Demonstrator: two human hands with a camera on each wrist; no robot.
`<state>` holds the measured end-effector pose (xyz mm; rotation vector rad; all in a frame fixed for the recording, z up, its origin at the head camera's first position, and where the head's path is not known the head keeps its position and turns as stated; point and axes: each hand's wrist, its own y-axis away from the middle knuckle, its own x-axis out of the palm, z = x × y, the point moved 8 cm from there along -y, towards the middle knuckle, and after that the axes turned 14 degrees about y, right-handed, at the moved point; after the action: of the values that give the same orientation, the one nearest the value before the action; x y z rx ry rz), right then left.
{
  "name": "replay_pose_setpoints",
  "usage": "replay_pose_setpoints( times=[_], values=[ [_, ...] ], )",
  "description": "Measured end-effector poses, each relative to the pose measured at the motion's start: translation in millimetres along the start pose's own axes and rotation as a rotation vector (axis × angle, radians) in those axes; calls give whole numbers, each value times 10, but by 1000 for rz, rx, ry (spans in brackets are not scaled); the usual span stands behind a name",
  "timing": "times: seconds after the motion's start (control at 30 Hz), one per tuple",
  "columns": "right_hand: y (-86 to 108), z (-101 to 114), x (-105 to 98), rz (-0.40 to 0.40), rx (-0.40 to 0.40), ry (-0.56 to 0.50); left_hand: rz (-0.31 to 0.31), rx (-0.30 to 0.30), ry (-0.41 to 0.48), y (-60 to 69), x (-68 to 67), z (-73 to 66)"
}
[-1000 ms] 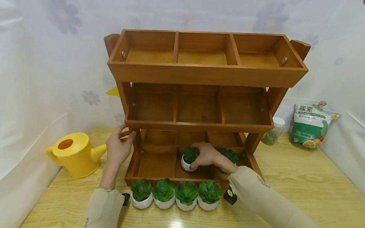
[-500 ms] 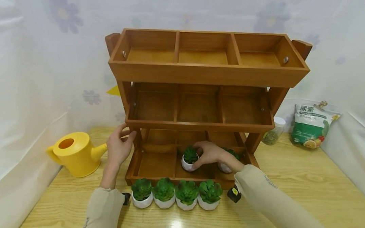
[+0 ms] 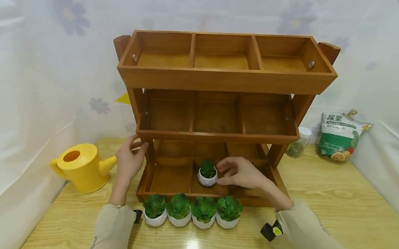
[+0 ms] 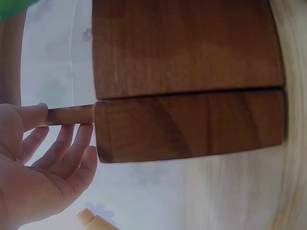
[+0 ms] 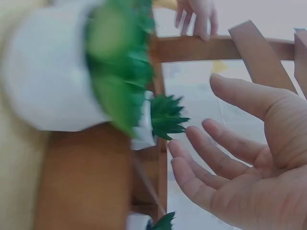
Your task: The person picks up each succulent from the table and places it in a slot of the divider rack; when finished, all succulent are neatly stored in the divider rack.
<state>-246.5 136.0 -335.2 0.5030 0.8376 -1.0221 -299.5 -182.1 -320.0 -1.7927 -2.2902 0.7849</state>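
A small potted succulent (image 3: 207, 176) in a white pot stands in the middle compartment of the bottom tier of a brown wooden plant shelf (image 3: 227, 77). Just right of it, my right hand (image 3: 241, 171) has its fingers spread apart and holds nothing; the right wrist view shows the gap to the plant. My left hand (image 3: 130, 157) grips the shelf's left upright, thumb on one side and fingers on the other in the left wrist view. Another potted succulent (image 5: 164, 222), in the right compartment, is mostly hidden by the right hand in the head view.
Several potted succulents (image 3: 203, 212) stand in a row along the shelf's front. A yellow watering can (image 3: 84, 168) is on the left. Behind the shelf's right side are a lidded jar (image 3: 298, 144) and a clipped green-and-white bag (image 3: 340, 137).
My right hand has let go of the succulent in the middle compartment and drawn back to the right, fingers opening. The left hand keeps its place on the upright.
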Motion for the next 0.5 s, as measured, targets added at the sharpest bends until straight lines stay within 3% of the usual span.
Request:
replay_pose_setpoints(
  times=[0.2,0.5],
  values=[
    [296,-2,38,-100,-19,-56,-2,-5,0,-2,1,-2],
    [591,-96,29,-178,-8,-270,-4,-15,-10,-6,4,-6]
  ],
)
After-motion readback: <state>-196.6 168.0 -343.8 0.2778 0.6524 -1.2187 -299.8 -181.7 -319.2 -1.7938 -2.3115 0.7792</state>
